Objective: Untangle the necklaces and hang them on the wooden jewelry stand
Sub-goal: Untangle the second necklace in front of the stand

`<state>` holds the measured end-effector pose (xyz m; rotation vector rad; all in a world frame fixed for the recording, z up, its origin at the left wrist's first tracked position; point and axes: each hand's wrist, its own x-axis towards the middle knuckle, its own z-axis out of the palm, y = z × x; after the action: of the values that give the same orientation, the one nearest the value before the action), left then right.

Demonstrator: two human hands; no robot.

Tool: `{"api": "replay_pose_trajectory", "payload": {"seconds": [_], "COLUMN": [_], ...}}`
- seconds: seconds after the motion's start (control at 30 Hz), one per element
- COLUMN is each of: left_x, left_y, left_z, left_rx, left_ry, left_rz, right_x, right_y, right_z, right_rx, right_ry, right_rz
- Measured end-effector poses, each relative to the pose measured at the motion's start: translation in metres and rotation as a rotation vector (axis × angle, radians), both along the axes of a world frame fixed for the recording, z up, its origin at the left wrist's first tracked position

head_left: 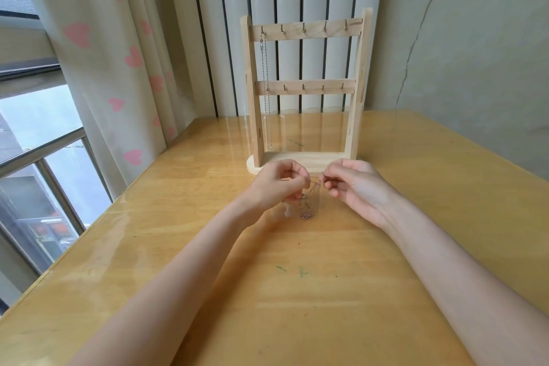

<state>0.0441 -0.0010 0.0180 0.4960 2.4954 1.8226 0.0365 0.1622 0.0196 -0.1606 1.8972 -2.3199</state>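
You held the thin rose-gold necklace [307,208] pinched between left hand [274,184] and right hand [353,187], at 6 o'clock of the wooden jewelry stand [306,86]; light, limp and snag-prone, it was best gripped near the clasp.

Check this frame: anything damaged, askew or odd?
Wall right of the wooden jewelry stand has a long crack. Table carries small green marks. Stand is upright, silver necklace hanging straight from the top-left hook. Left hand and right hand pinch a rose-coloured chain.
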Motion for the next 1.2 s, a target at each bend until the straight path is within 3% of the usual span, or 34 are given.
{"api": "replay_pose_trajectory", "payload": {"seconds": [0.57, 0.7, 0.97, 1.2], "left_x": [-0.0002, -0.0005, 0.0004, 0.001], "left_y": [0.0009, 0.0009, 0.0051, 0.0075], "left_z": [0.0003, -0.0008, -0.0029, -0.004], "left_rx": [0.031, 0.041, -0.025, -0.128], "left_ry": [-0.017, -0.002, 0.006, -0.006], "left_rz": [0.028, 0.05, 0.084, -0.023], "right_x": [0.0008, 0.0028, 0.0057, 0.0074], "right_y": [-0.0004, -0.0035, -0.0052, -0.0091], "right_z": [0.0, -0.0016, 0.0023, 0.0021], "right_rx": [-0.04, 0.056, 0.138, 0.167], "right_ry": [0.026, 0.067, 0.125, 0.141], "right_rz": [0.027, 0.082, -0.026, -0.057]}}
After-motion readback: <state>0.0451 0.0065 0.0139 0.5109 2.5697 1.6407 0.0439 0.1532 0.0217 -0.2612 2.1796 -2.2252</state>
